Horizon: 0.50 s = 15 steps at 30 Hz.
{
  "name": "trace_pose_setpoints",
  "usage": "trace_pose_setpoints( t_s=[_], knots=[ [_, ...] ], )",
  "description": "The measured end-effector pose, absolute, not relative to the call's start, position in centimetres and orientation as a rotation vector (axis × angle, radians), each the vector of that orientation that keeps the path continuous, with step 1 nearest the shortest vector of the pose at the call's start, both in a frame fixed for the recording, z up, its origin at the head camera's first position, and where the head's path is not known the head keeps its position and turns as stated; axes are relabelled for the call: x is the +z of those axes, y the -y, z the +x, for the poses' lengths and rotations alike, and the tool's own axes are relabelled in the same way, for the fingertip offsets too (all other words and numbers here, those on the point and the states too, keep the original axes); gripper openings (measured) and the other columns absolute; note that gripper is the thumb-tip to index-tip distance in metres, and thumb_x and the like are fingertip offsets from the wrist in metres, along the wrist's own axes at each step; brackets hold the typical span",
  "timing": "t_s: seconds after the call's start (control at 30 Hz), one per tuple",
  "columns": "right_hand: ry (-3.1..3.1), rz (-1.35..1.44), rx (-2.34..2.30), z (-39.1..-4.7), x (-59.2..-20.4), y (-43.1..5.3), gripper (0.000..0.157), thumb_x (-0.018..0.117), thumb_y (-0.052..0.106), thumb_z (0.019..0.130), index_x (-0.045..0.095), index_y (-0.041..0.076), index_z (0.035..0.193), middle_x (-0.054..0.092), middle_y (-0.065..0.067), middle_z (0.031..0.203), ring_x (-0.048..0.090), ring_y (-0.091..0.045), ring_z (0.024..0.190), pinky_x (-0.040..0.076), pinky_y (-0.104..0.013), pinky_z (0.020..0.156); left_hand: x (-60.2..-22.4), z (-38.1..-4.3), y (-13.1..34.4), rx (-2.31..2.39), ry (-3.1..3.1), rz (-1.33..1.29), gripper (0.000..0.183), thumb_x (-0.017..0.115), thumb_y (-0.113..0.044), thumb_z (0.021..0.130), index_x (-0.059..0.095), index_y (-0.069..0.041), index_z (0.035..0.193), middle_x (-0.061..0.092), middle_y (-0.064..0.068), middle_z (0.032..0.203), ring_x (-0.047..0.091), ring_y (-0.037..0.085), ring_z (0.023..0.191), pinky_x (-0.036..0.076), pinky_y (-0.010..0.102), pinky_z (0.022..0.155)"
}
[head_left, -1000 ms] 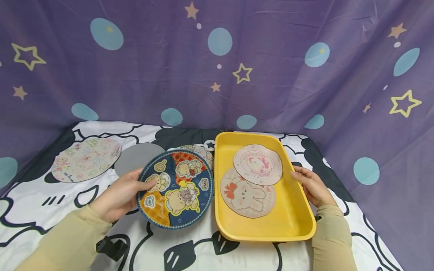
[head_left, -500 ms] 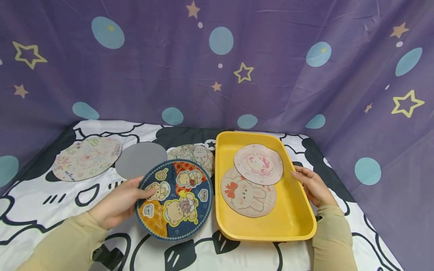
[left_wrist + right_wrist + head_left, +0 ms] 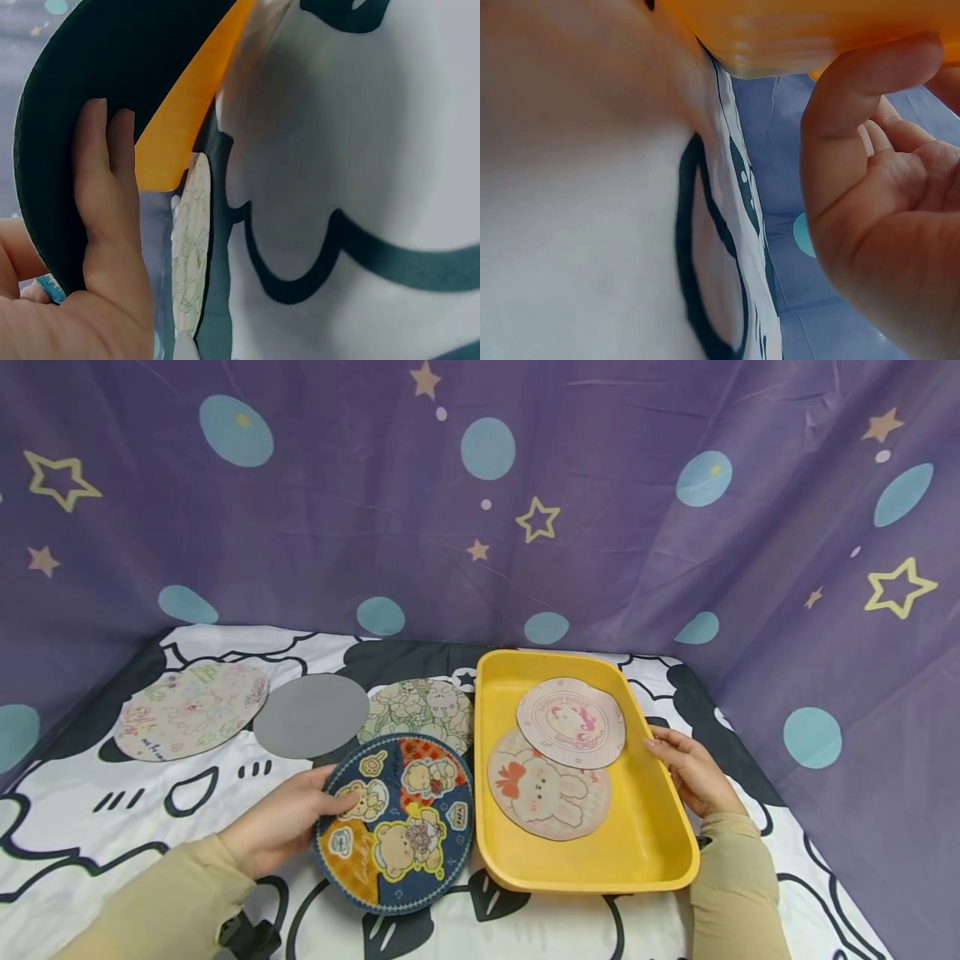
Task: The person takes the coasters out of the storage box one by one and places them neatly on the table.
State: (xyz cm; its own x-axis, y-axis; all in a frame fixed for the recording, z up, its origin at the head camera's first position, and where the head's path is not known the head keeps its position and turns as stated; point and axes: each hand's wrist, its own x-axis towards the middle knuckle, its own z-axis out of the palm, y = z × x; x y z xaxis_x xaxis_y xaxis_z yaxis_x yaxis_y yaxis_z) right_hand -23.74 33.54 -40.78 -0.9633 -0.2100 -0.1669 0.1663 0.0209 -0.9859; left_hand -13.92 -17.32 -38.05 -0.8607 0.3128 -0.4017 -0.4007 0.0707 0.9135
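Note:
My left hand point(image 3: 281, 818) grips the left edge of a round mat point(image 3: 408, 852) printed with teddy bears, blue with orange and red patches and a stitched rim. The thumb lies on its printed face; in the left wrist view the fingers point(image 3: 105, 195) spread across its dark underside point(image 3: 52, 142). It is held tilted, left of the yellow tray point(image 3: 637, 852). At the tray's right rim, my right hand point(image 3: 697, 777) holds the edge by thumb and fingers. Inside the tray lie a pink unicorn mat point(image 3: 573, 718) and, partly beneath it, a rabbit mat point(image 3: 547, 802).
Further back on the patterned cloth point(image 3: 180, 827) lie a pale doodle-print mat point(image 3: 195, 710), a plain grey disc point(image 3: 311, 714) and a green-and-cream mat point(image 3: 412, 706), which the bear mat partly covers. A purple star-print curtain point(image 3: 337, 510) hangs behind.
My left hand has brought the bear mat down and nearer to me, latterly slightly right, uncovering more of the grey disc and the green-and-cream mat. The right hand and tray stay put.

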Motion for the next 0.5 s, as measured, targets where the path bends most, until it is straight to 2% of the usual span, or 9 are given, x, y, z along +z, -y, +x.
trace_pose_setpoints(
  t_s=[0.5],
  knots=[
    [-2.039, -0.047, -2.03, -23.76, -40.87, -33.58, 0.034, 0.055, 0.016, 0.102, 0.049, 0.002, 0.132, 0.071, 0.005, 0.103, 0.07, -0.01, 0.09, 0.061, -0.025, 0.078, -38.88, -13.8, 17.05, 1.827, -1.81, -0.068, 0.062, 0.054, -0.015, 0.1, 0.025, 0.008, 0.15, 0.072, 0.003, 0.105, 0.071, 0.016, 0.093, 0.059, 0.032, 0.085]
  ],
)
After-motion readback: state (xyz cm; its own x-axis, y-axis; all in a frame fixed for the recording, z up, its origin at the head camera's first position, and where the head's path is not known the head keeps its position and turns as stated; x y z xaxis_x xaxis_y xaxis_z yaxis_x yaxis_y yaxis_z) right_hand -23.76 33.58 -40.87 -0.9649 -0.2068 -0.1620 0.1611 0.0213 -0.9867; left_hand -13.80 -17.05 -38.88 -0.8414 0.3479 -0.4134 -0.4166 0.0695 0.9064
